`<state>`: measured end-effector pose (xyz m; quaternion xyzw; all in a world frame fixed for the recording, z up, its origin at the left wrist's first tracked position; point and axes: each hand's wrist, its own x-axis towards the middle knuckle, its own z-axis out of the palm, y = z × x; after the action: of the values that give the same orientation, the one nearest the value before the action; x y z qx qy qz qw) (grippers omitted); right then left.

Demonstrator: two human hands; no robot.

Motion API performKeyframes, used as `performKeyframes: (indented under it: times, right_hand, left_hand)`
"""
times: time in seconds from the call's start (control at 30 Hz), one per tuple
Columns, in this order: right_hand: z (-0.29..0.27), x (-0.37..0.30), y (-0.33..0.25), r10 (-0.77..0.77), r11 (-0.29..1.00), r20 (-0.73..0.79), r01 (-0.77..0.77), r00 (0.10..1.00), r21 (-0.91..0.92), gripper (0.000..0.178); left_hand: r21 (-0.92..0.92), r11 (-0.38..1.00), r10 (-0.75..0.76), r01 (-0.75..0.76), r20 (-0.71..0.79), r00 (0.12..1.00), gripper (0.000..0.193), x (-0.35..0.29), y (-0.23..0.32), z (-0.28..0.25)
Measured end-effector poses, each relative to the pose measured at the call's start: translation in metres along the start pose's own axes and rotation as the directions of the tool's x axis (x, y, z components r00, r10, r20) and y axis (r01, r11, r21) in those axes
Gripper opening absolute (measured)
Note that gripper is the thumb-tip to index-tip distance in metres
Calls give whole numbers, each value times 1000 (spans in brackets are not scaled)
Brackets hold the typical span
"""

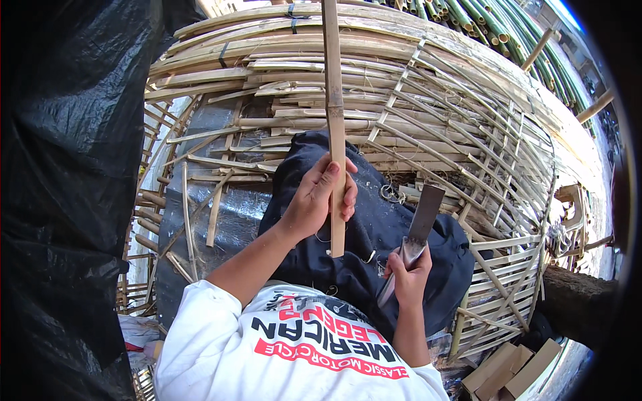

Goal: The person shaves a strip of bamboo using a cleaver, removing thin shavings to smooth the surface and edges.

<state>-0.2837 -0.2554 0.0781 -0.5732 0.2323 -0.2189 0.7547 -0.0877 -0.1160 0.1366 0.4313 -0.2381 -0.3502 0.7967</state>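
My left hand (322,192) is wrapped round a long split bamboo strip (335,134), near its lower end. The strip stands nearly upright in the view, with a node partway along it, and its top runs out of the picture. In my right hand (409,273) is a knife (426,212) with a broad, dark, square-ended blade pointing away from me. Its handle looks pale and wrapped, and my fingers hide part of it. Blade and strip are apart. Dark cloth (301,257) covers my lap beneath both hands, with a few shavings on it.
Stacked split bamboo strips (287,87) lie ahead, some tied in bundles. Woven bamboo lattice (455,123) spreads to the right, green bamboo poles (485,23) beyond. A black plastic sheet (67,167) hangs at left. A log (575,301) and a cardboard box (511,371) sit at lower right.
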Motion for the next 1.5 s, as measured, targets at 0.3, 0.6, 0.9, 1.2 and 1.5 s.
performKeyframes:
  times: [0.3,0.6,0.9,1.2,1.5]
  right_hand:
    - [-7,-12,-28,2,999,-32,-4,999,-44,39]
    - [-5,-5,-4,107,978,-134,-80,985,193,34]
    - [-47,17,-10,35,967,-94,-11,995,253,44]
    - [-94,37,-12,116,992,-39,-114,993,52,42]
    - [-138,56,-39,14,983,-133,-38,991,-177,39]
  left_hand:
    - [99,979,180,-177,-23,983,37,4,-54,28]
    - [239,954,196,-183,-33,980,37,-9,-68,20]
    - [811,573,-228,121,16,974,25,-25,-5,-66]
    - [899,-404,91,-169,223,970,58,-35,37,-106]
    - [975,-101,-310,-198,159,937,34,-29,-1,-168]
